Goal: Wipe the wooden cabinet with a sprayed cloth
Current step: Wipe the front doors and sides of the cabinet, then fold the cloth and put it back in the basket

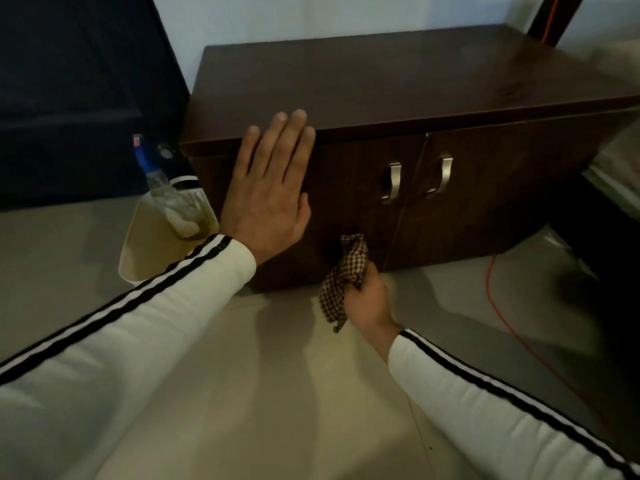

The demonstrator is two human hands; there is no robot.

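A low dark wooden cabinet [398, 84] with two doors and two metal handles [393, 183] stands on the floor against the wall. My left hand [270, 188] lies flat, fingers spread, on the front left door near the top edge. My right hand [367, 299] grips a bunched brown-and-white checked cloth [343, 275] and presses it against the lower part of the left door, close to the seam between the doors. A clear spray bottle [162, 188] with a blue nozzle leans in a cream bin to the left of the cabinet.
The cream bin [145, 244] stands on the pale tiled floor [277, 375] beside the cabinet's left side. An orange cable [495, 306] runs over the floor at the right. Dark furniture [76, 98] fills the left background. A dark post rises behind the cabinet's right corner.
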